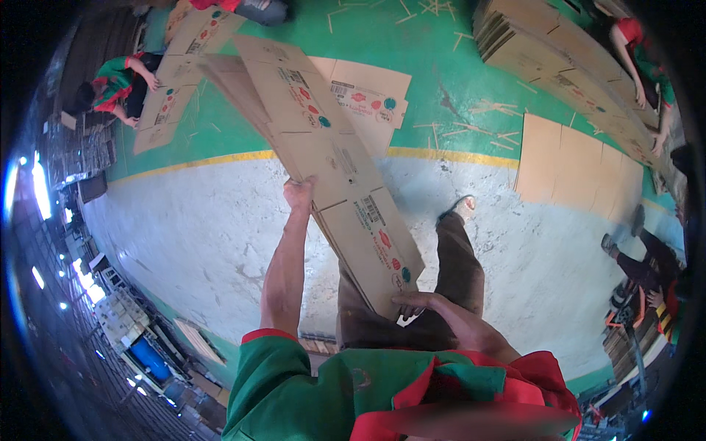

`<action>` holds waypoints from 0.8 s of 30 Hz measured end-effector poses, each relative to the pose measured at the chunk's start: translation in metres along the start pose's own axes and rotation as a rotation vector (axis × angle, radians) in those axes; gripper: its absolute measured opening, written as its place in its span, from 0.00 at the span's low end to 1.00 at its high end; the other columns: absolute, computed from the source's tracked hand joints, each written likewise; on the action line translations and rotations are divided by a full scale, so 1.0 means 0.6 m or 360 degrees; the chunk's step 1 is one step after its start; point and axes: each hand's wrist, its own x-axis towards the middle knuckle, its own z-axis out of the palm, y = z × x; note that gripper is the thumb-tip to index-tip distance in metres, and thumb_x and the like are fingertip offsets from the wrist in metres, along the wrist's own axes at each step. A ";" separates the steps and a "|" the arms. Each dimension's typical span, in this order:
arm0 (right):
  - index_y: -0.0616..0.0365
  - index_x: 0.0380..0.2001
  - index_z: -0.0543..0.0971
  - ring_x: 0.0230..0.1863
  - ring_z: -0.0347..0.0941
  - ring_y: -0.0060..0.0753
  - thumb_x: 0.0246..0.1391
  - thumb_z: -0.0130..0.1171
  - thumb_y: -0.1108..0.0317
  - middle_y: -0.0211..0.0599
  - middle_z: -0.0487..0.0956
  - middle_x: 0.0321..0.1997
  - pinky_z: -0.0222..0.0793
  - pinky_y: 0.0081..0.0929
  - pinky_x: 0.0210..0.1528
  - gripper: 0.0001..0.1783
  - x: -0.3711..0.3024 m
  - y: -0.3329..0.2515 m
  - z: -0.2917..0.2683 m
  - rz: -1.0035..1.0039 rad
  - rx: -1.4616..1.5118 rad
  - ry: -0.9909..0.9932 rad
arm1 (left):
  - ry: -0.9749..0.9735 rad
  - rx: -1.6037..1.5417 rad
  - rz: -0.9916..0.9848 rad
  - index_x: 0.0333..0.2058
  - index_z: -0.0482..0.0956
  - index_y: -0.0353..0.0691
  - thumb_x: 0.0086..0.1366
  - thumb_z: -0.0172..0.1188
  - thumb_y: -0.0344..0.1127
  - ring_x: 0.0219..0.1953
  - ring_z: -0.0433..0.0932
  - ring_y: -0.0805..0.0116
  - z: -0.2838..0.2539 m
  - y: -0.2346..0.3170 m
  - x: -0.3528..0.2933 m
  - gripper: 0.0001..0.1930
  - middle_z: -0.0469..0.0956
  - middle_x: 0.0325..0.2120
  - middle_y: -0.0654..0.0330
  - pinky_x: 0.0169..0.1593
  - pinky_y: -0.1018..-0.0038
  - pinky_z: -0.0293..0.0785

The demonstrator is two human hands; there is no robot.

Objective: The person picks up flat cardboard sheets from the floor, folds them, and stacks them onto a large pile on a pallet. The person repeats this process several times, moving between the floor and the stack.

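Long flat cardboard box blanks (340, 167), a few layers thick, slant across the middle of the view from upper left to my lap. Their printed faces show red, green and black marks, with slots cut along the edges. My left hand (299, 195) is closed around their left edge, about halfway along. At the near end, my right hand (415, 301) grips the lower right corner, its fingers partly hidden. Toward the far end the layers fan apart. Just beyond them another printed cardboard sheet (390, 99) lies on the green floor.
A plain cardboard sheet (562, 165) lies to the right, past the yellow floor line (456, 156). Cardboard strips (478, 132) litter the green floor. A tall cardboard stack (559, 59) stands far right beside a co-worker. Another person (110, 88) handles cardboard at far left.
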 end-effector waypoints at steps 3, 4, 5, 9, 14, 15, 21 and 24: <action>0.54 0.66 0.63 0.48 0.77 0.38 0.53 0.48 0.24 0.44 0.77 0.55 0.75 0.41 0.44 0.51 -0.043 0.002 0.040 -0.0020 -0.0068 -0.0117 | 0.0049 0.0222 0.0107 0.31 0.83 0.31 0.46 0.70 0.43 0.33 0.84 0.49 0.002 0.036 -0.042 0.19 0.84 0.28 0.44 0.39 0.60 0.80; 0.54 0.67 0.61 0.52 0.74 0.38 0.52 0.50 0.24 0.42 0.76 0.57 0.74 0.42 0.49 0.52 -0.050 0.006 0.059 0.0082 0.0074 -0.0054 | 0.0011 0.0222 0.0130 0.30 0.83 0.31 0.45 0.70 0.44 0.34 0.84 0.47 0.007 0.047 -0.056 0.20 0.83 0.27 0.43 0.39 0.59 0.80; 0.55 0.65 0.63 0.53 0.73 0.38 0.51 0.48 0.22 0.43 0.75 0.58 0.73 0.41 0.50 0.53 -0.053 0.012 0.080 -0.0169 0.0205 0.0022 | 0.0015 0.0243 0.0238 0.30 0.83 0.31 0.45 0.70 0.43 0.33 0.84 0.46 0.012 0.061 -0.064 0.20 0.83 0.27 0.43 0.39 0.59 0.80; 0.57 0.64 0.66 0.53 0.71 0.38 0.52 0.45 0.21 0.44 0.73 0.58 0.71 0.39 0.51 0.53 0.003 0.032 0.168 -0.0316 0.0390 0.0208 | -0.0087 0.0258 0.0413 0.29 0.82 0.31 0.45 0.70 0.43 0.33 0.83 0.45 0.013 0.077 -0.100 0.19 0.83 0.27 0.43 0.39 0.58 0.80; 0.51 0.64 0.64 0.50 0.72 0.33 0.58 0.41 0.25 0.37 0.79 0.47 0.72 0.35 0.48 0.46 0.144 0.027 0.208 -0.0148 0.0209 0.0259 | -0.0225 0.0482 0.0490 0.31 0.82 0.33 0.45 0.69 0.43 0.35 0.83 0.44 0.032 0.070 -0.081 0.19 0.82 0.28 0.42 0.41 0.56 0.80; 0.50 0.64 0.64 0.50 0.72 0.33 0.59 0.40 0.25 0.36 0.80 0.45 0.71 0.35 0.49 0.45 0.179 0.018 0.217 -0.0058 0.0183 0.0281 | -0.0261 0.0501 0.0541 0.32 0.82 0.33 0.45 0.69 0.43 0.36 0.83 0.44 0.030 0.068 -0.072 0.19 0.82 0.29 0.42 0.42 0.55 0.80; 0.58 0.60 0.69 0.60 0.70 0.35 0.62 0.46 0.32 0.42 0.77 0.56 0.65 0.35 0.60 0.40 0.329 -0.042 0.364 -0.0416 -0.0092 0.0000 | -0.0393 0.0547 0.0612 0.38 0.81 0.34 0.50 0.64 0.40 0.38 0.82 0.43 -0.090 -0.017 -0.090 0.19 0.82 0.31 0.42 0.43 0.53 0.78; 0.61 0.61 0.68 0.64 0.67 0.40 0.59 0.57 0.40 0.47 0.73 0.60 0.63 0.32 0.63 0.39 0.360 -0.089 0.361 -0.0495 -0.0718 0.0045 | -0.0488 0.0726 0.0710 0.43 0.80 0.36 0.52 0.63 0.39 0.38 0.81 0.42 -0.155 -0.086 -0.121 0.20 0.82 0.31 0.43 0.41 0.52 0.77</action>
